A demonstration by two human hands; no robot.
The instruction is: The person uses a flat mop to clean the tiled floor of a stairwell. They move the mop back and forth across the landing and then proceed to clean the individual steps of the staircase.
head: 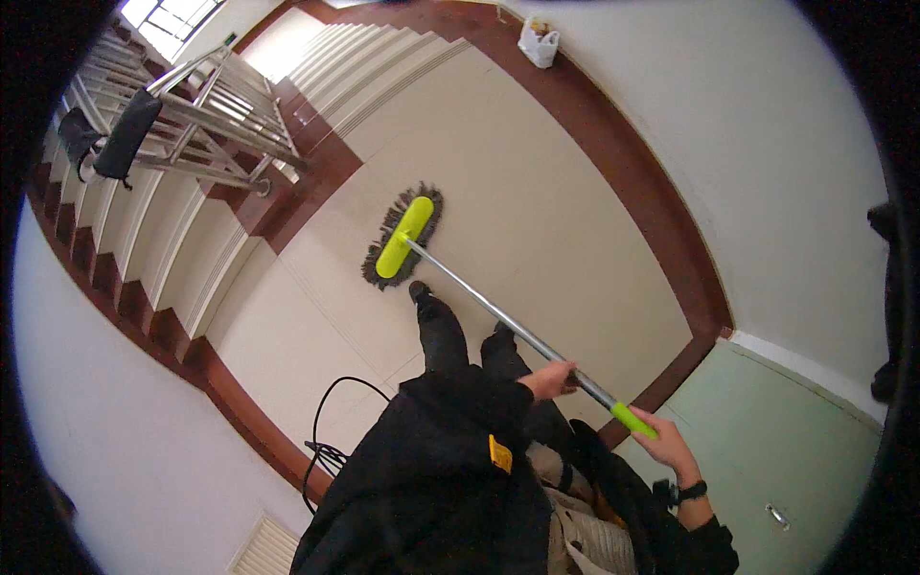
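Observation:
A flat dust mop with a lime-green plate (pixel 405 237) and grey fringe lies on the beige tiled floor, just ahead of my shoes. Its metal pole (pixel 496 309) slants back towards my right side. My left hand (pixel 552 380) is closed around the lower part of the pole. Higher up, my right hand (pixel 660 437) grips the green handle end (pixel 635 421), with a black band on that wrist. My dark sleeves and trousers show below the hands.
Stairs (pixel 215 269) run along the left, beside a metal railing (pixel 208 115); more steps (pixel 388 61) lie ahead. A white plastic bag (pixel 538 44) sits by the wall. A black cable (pixel 327 453) is coiled at left, and a pale green door (pixel 762 431) stands at right.

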